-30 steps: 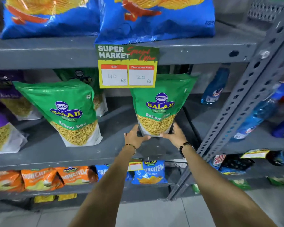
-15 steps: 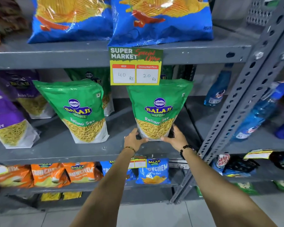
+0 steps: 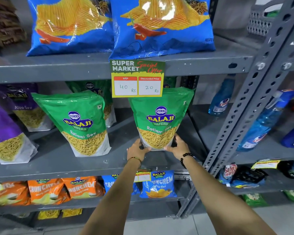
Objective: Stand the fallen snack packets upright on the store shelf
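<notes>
left hand [image 3: 137,150] and right hand [image 3: 178,146] clasp the base of an upright green ratlami sev packet [image 3: 160,116]. it stands on a grey metal shelf [image 3: 58,160] in a store aisle.

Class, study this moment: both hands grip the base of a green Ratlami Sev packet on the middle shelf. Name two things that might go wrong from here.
1. The left hand and right hand pinch only the bottom of the green packet; its tall top may flop over once released.
2. The packet's top sits just behind the hanging price tag, so lifting it might knock the tag.
</notes>
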`<state>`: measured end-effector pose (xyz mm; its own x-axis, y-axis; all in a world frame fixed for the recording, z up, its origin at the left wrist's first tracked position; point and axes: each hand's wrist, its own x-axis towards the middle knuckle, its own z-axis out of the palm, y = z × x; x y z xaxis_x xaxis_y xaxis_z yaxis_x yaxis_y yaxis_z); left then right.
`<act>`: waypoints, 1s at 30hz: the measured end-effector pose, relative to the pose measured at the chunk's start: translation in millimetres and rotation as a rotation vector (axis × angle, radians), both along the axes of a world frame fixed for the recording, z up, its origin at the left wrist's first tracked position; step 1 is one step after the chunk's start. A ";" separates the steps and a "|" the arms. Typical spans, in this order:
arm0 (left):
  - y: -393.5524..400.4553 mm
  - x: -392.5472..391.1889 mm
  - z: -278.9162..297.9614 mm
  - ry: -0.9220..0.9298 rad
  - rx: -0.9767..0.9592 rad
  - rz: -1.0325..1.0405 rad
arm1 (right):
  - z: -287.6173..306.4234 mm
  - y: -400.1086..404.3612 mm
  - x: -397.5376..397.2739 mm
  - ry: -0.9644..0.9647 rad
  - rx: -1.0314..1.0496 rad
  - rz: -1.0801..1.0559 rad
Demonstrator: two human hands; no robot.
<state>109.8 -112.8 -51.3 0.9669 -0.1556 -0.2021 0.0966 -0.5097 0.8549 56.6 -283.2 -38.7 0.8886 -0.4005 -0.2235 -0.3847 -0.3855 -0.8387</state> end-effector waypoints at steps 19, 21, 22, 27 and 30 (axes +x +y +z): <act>-5.5 0.9 -1.3 -0.012 0.045 -0.015 | 2.4 -6.2 2.0 0.037 0.018 0.011; -5.7 0.9 -2.7 -0.018 0.055 -0.018 | 1.5 -7.9 2.6 0.054 -0.004 0.015; -5.8 2.5 -4.8 -0.029 0.057 -0.019 | 0.3 -9.0 3.7 0.055 -0.004 0.016; -5.8 0.9 -2.4 -0.007 0.057 -0.028 | -1.7 -10.7 3.9 0.052 0.001 0.030; -3.9 -0.9 -3.8 -0.028 0.127 -0.060 | -8.2 -10.7 2.4 0.029 0.023 0.002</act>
